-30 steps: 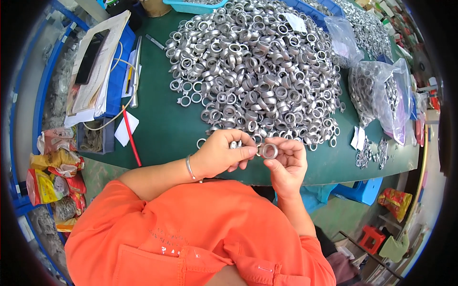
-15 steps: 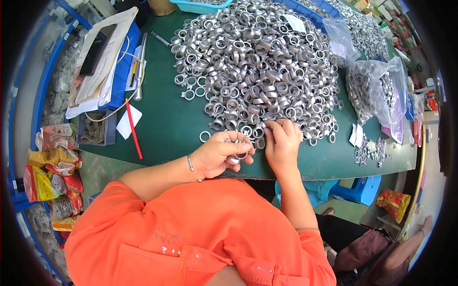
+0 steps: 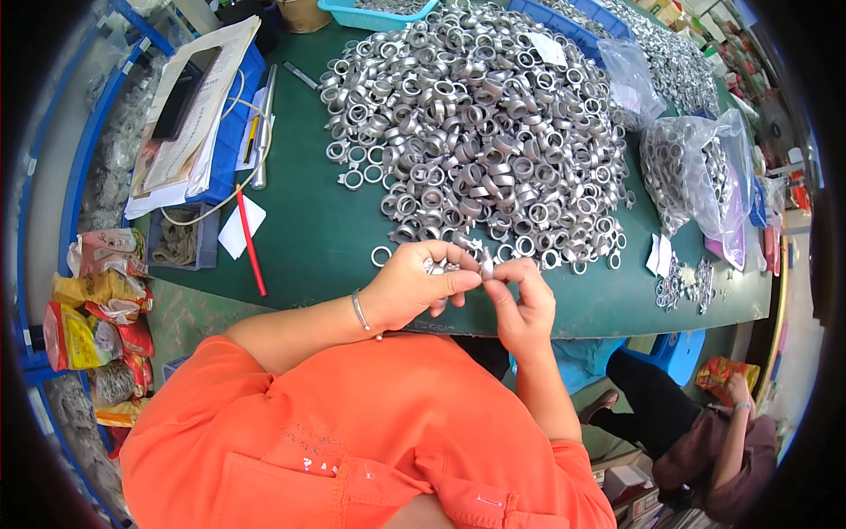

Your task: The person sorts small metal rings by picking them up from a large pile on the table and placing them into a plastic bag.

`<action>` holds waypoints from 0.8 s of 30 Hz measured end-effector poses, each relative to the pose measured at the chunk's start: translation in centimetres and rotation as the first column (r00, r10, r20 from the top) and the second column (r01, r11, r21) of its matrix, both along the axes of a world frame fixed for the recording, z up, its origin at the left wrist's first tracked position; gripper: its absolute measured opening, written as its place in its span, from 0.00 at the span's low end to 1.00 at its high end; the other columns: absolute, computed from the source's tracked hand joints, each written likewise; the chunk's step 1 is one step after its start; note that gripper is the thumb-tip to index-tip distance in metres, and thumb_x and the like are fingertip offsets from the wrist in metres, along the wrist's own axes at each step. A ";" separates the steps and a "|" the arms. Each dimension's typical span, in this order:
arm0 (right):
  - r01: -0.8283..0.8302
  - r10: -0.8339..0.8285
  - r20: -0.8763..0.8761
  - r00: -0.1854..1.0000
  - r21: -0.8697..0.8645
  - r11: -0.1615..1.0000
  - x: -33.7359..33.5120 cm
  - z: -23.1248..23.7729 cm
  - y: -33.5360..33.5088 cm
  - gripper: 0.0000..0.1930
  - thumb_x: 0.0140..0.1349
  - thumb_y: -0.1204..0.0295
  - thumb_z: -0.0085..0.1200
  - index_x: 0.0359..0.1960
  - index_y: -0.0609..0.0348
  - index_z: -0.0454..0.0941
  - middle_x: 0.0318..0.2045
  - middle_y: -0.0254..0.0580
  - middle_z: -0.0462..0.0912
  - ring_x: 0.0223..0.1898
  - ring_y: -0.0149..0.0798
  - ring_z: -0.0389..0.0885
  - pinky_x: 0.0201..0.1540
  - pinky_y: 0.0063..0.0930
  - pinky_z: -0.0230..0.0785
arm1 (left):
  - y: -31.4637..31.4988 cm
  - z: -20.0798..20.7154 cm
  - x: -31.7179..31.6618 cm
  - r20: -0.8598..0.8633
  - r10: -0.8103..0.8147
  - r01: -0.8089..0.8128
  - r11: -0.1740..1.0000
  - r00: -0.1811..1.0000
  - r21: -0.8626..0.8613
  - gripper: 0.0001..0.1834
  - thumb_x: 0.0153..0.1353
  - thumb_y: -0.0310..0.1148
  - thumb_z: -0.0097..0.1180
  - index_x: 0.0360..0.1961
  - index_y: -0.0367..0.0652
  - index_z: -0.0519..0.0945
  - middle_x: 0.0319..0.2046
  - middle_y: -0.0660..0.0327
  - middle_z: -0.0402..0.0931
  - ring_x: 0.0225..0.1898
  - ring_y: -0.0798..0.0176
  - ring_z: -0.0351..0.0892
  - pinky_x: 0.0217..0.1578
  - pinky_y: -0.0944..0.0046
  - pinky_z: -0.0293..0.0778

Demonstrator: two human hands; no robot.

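A big heap of grey metal rings (image 3: pixel 493 132), each with a small lug, covers the middle of the green table (image 3: pixel 300 229). At its near edge my left hand (image 3: pixel 421 284) is closed around several of these rings, which show partly between the fingers. Thumb and forefinger of my right hand (image 3: pixel 523 307) pinch one metal ring (image 3: pixel 486 264), seen edge-on. The left thumb and fingertips meet that same ring, so both hands are on it. Beside my left hand a single ring (image 3: pixel 381 256) lies flat on the table.
Clear bags of rings (image 3: pixel 692 167) stand at the right, near small metal parts (image 3: pixel 683 284). At the left lie a red pencil (image 3: pixel 250 242), a blue tray (image 3: pixel 231 132) with papers and a phone (image 3: pixel 181 97). A person (image 3: pixel 705 441) is at the lower right, by a blue stool (image 3: pixel 677 354).
My right hand has come back from the heap's edge with a ring and met my left hand. The person at the lower right has shifted, one hand now at the red-yellow bag.
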State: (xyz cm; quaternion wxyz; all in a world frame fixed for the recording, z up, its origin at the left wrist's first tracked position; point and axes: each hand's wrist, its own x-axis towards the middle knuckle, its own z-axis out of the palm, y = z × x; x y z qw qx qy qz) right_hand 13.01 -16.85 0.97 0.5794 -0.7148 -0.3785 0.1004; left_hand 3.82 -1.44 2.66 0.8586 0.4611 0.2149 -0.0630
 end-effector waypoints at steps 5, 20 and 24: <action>-0.079 0.077 0.063 0.995 0.032 0.996 -0.4 -0.3 -0.4 0.06 0.50 0.82 0.57 0.30 0.63 0.74 0.28 0.40 0.77 0.30 0.37 0.74 0.34 0.25 0.66 | -0.3 0.6 0.0 0.062 -0.055 0.039 0.972 0.997 0.233 0.06 0.55 0.27 0.57 0.33 0.36 0.77 0.28 0.62 0.75 0.21 0.76 0.71 0.15 0.78 0.63; 0.123 0.141 -0.633 0.762 0.355 0.927 -1.5 0.0 0.4 0.08 0.54 0.84 0.53 0.29 0.62 0.67 0.33 0.44 0.76 0.36 0.30 0.75 0.39 0.25 0.71 | -0.8 -0.7 -0.1 0.317 -0.114 -0.171 0.651 0.941 0.739 0.08 0.50 0.23 0.59 0.33 0.38 0.77 0.29 0.62 0.76 0.29 0.69 0.75 0.28 0.72 0.70; -0.155 0.143 0.163 0.976 0.064 0.986 -0.6 0.9 -0.1 0.10 0.42 0.86 0.58 0.27 0.63 0.75 0.42 0.49 0.78 0.41 0.47 0.76 0.46 0.33 0.68 | 0.3 -0.6 0.6 -0.251 -0.114 -0.007 0.900 0.961 -0.436 0.15 0.63 0.42 0.45 0.37 0.41 0.73 0.25 0.60 0.76 0.20 0.66 0.77 0.13 0.72 0.70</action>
